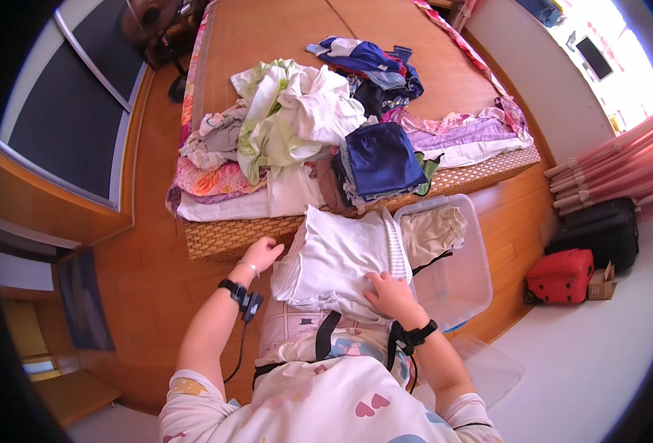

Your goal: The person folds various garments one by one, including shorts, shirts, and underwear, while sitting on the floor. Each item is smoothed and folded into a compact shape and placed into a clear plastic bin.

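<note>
A white garment with striped edging lies spread across my lap, over patterned trousers. On its right part rests my right hand, palm down with the fingers apart. My left hand is at the garment's left edge, fingers curled; whether any cloth is between them cannot be made out. Right of my lap stands a clear plastic storage box with beige folded clothing in it. Ahead on the bed, a stack of folded clothes topped by a navy piece sits near the edge.
White and green crumpled clothes are heaped on the bed, with a blue pile behind. A wicker bed base faces me. A clear lid, red suitcase, black suitcase and cardboard box are at right.
</note>
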Tool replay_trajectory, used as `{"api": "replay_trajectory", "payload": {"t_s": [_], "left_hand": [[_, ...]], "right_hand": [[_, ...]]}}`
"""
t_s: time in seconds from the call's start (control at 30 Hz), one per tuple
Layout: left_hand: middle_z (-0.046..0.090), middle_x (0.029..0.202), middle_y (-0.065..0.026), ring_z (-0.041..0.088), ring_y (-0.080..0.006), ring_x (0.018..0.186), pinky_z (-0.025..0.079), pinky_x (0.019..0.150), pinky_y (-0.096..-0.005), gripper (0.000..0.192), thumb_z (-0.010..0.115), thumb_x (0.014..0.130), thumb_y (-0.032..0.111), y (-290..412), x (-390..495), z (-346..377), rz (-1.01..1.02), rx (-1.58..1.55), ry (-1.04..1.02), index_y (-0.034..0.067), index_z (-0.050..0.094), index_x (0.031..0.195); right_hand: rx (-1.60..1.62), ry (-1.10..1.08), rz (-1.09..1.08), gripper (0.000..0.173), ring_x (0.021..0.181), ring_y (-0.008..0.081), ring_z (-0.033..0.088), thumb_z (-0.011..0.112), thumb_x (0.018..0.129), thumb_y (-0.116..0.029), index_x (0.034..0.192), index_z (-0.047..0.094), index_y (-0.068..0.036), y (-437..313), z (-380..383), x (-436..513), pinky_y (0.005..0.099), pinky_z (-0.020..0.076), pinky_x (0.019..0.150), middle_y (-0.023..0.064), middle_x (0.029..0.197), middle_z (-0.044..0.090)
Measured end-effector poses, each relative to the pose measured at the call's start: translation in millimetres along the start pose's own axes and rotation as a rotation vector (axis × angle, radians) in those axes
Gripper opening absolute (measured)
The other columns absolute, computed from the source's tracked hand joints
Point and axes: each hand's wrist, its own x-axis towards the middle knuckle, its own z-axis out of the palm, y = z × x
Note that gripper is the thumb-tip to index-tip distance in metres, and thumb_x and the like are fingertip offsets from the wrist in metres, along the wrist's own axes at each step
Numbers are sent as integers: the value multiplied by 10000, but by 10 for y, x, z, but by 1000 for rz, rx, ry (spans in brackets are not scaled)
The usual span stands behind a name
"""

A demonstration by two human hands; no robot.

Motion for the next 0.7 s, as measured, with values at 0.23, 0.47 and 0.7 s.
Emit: {"api": "replay_trajectory", "payload": {"t_s": [0.23, 0.47, 0.7], "left_hand": [[695, 923, -95, 651, -206, 776, 518, 705, -350, 666, 503, 954, 631, -100, -938, 42, -599, -326, -325, -2, 704, 1000], [697, 989, -46, 658, -180, 877, 522, 769, -332, 211, 613, 958, 236, -232, -787, 224, -507, -915, -155, 48, 677, 1029], [677, 1193, -152, 637, -287, 1110, 480, 1024, -439, 310, 488, 971, 189, -237, -731, 83, -377, -1523, 19, -16, 623, 1161]], "right_hand": [[204, -53, -67, 363, 877, 371, 657, 644, 898, -342, 1171, 614, -103, -191, -113, 48, 470, 495, 822, 158, 951, 674], [534, -108, -365, 402, 986, 380, 621, 724, 837, -200, 1193, 601, -59, -763, -198, 140, 439, 510, 838, 195, 1094, 616], [346, -337, -385, 340, 884, 396, 649, 678, 848, -206, 1149, 568, -91, -969, 177, 138, 461, 522, 781, 185, 913, 674]]}}
